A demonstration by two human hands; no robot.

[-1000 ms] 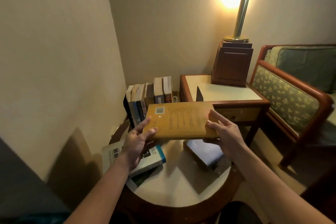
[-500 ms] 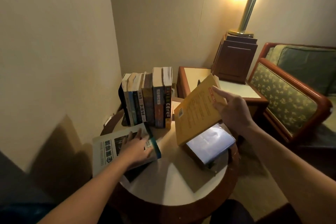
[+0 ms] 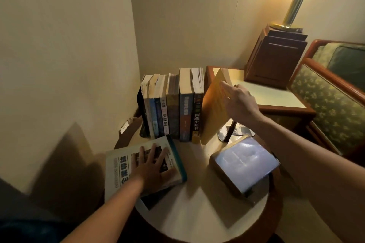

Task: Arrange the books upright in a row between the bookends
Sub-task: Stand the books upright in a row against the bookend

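Pressing flat on the white book (image 3: 122, 171) at the near edge of the round table (image 3: 197, 213), the left hand (image 3: 150, 165) had let go of the yellow book, its fingers spread straight and gripping nothing. Beside it the blue book (image 3: 245, 163) lay flat. Farther back, I saw the yellow book (image 3: 212, 112) had swung from level to nearly upright against the row (image 3: 173, 108). The right hand (image 3: 240, 102) pushed it with straight fingers, thumb hidden, just inside the right bookend (image 3: 230, 132). Two books remained, I judged.
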